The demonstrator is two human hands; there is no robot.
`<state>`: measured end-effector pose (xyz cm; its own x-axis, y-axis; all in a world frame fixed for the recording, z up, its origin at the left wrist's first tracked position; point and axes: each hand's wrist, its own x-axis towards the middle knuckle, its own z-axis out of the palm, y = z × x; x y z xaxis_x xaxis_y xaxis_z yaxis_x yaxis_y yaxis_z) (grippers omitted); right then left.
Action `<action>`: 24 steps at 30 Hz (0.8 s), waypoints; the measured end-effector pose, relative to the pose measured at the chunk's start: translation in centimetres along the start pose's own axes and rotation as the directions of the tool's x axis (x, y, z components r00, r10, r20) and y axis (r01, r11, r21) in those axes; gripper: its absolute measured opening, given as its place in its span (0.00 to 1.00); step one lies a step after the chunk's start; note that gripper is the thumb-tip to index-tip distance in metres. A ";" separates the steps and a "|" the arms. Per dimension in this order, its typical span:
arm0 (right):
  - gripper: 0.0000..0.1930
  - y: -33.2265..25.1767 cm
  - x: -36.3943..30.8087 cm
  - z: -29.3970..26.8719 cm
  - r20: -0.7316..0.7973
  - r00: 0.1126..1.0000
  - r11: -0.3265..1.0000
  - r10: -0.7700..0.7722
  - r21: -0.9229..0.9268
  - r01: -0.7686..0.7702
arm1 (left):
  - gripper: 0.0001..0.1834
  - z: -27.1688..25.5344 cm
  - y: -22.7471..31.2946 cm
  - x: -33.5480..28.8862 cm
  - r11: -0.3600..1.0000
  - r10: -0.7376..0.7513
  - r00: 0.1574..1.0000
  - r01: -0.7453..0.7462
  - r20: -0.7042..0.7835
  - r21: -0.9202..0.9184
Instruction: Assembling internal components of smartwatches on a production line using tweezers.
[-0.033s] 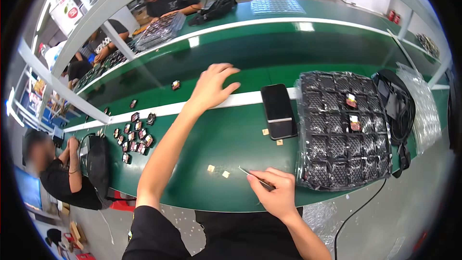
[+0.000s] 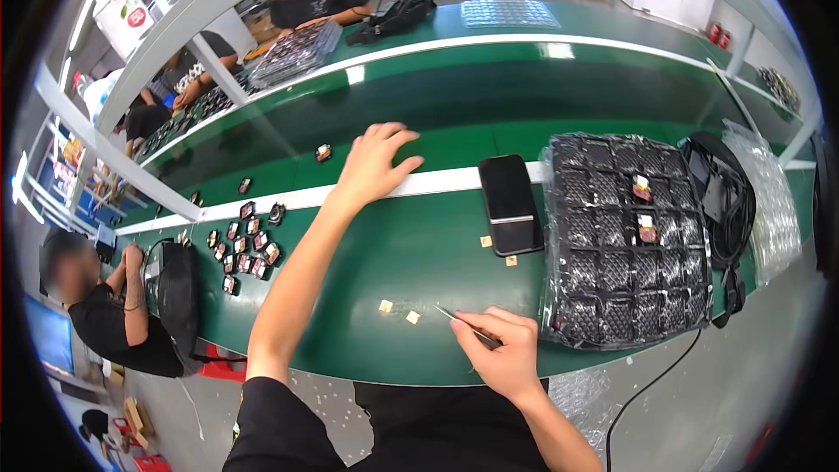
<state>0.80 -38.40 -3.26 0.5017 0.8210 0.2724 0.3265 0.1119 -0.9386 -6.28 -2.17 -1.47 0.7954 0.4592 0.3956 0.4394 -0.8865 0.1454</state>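
Note:
My left hand (image 2: 376, 162) reaches out above the white rail, fingers spread and somewhat curved, with nothing in them. Near the front edge of the green bench, my right hand (image 2: 500, 345) grips slim pointed tweezers (image 2: 468, 325), their tip directed up and left. Just left of that tip lie two small pale square pieces, one (image 2: 412, 317) closer and another (image 2: 385, 306) farther off. Two more such pieces, including one (image 2: 487, 241), rest beside a black phone (image 2: 509, 201). A single small dark module (image 2: 323, 153) sits beyond the rail, left of my left hand.
Several small dark modules (image 2: 253, 245) cluster at left. On the right, a black compartment tray (image 2: 625, 271) in clear plastic bears two modules, with a black bag (image 2: 721, 201) and bubble wrap (image 2: 765, 210) beside it. A co-worker (image 2: 122, 315) sits left; others work across the bench.
My left hand has drawn slightly down and to the left, its fingers a little more bent. My right hand keeps its hold on the tweezers, almost unmoved.

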 end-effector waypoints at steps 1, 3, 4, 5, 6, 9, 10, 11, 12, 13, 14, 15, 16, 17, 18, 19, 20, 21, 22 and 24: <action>0.07 0.2 0.0 0.2 0.001 1.000 1.000 -0.006 0.022 0.006 | 0.25 -0.3 -1.8 -1.8 0.994 -0.092 0.994 0.095 0.053 -0.055; 0.08 0.0 0.1 0.4 0.001 1.000 1.000 0.005 0.013 -0.005 | 0.24 -0.4 -3.0 -3.5 0.973 -0.185 0.976 0.199 0.112 -0.120; 0.08 -0.2 0.0 0.4 -0.014 1.000 1.000 0.018 0.010 -0.017 | 0.24 -0.4 -3.1 -3.9 0.959 -0.179 0.981 0.190 0.067 -0.212; 0.07 -0.4 0.1 0.5 -0.016 0.999 0.999 0.035 0.008 -0.035 | 0.23 -0.4 -3.2 -4.3 0.938 -0.176 0.984 0.174 0.021 -0.300; 0.07 -0.4 0.1 0.6 0.000 0.999 0.999 0.037 0.006 -0.037 | 0.23 -0.5 -3.1 -4.6 0.935 -0.192 0.981 0.189 0.021 -0.301; 0.06 -0.6 0.3 0.7 -0.032 0.999 0.998 0.042 -0.047 -0.043 | 0.25 -1.2 -2.2 -5.0 0.907 -0.041 0.999 0.028 -0.022 -0.420; 0.06 -0.5 0.4 0.5 -0.049 0.998 0.995 0.036 -0.090 -0.040 | 0.29 -1.3 -1.0 -5.3 0.897 0.060 0.997 -0.071 -0.039 -0.437; 0.06 -0.3 0.5 0.2 -0.054 0.997 0.991 0.049 -0.118 -0.055 | 0.31 -1.7 0.2 -6.3 0.845 0.105 0.994 -0.072 0.032 -0.530; 0.06 -0.2 0.4 0.1 -0.064 0.996 0.987 0.066 -0.140 -0.074 | 0.34 -2.7 1.7 -7.4 0.787 0.162 0.981 -0.065 0.104 -0.613; 0.06 0.0 0.2 0.2 -0.100 0.992 0.990 0.078 -0.113 -0.089 | 0.36 -3.6 2.8 -8.6 0.729 0.209 0.959 -0.024 0.189 -0.684; 0.06 0.3 0.0 0.4 -0.121 0.987 0.993 0.106 -0.042 -0.111 | 0.39 -4.8 3.7 -9.8 0.675 0.253 0.932 0.023 0.261 -0.737; 0.06 0.3 -0.1 0.2 -0.137 0.984 0.992 0.114 -0.032 -0.120 | 0.40 -5.4 4.2 -10.7 0.701 0.321 0.917 -0.061 0.238 -0.710; 0.06 0.5 0.0 0.6 -0.141 0.981 0.990 0.131 -0.029 -0.136 | 0.40 -5.7 4.4 -11.9 0.714 0.317 0.929 -0.101 0.191 -0.693; 0.05 0.5 0.3 1.0 -0.150 0.979 0.989 0.141 -0.032 -0.147 | 0.40 -5.6 4.3 -12.6 0.721 0.296 0.943 -0.116 0.153 -0.683; 0.06 0.8 0.1 0.8 -0.145 0.981 0.989 0.131 -0.051 -0.139 | 0.40 -5.7 4.5 -13.1 0.738 0.283 0.952 -0.141 0.114 -0.660; 0.06 0.8 0.0 0.8 -0.146 0.981 0.991 0.124 -0.036 -0.131 | 0.40 -5.4 4.5 -13.6 0.733 0.288 0.950 -0.137 0.121 -0.667; 0.07 0.8 -0.1 0.9 -0.146 0.982 0.992 0.119 -0.022 -0.123 | 0.40 -5.0 4.4 -14.1 0.739 0.272 0.949 -0.100 0.159 -0.666; 0.07 0.9 -0.3 0.8 -0.147 0.981 0.992 0.125 -0.010 -0.128 | 0.40 -4.4 4.4 -14.3 0.744 0.254 0.948 -0.065 0.192 -0.665; 0.07 0.7 -0.4 0.9 -0.147 0.980 0.990 0.134 -0.015 -0.138 | 0.40 -4.2 4.4 -14.5 0.739 0.255 0.947 -0.060 0.196 -0.672; 0.07 0.3 -0.2 1.0 -0.141 0.979 0.988 0.149 -0.027 -0.154 | 0.39 -4.1 4.2 -14.6 0.727 0.289 0.944 -0.108 0.161 -0.678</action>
<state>-0.03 -38.01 -3.79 0.6523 0.7416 0.1563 0.2664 -0.0312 -0.9634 -17.80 -12.82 -2.89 0.9447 0.1863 0.2698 -0.0489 -0.7337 0.6777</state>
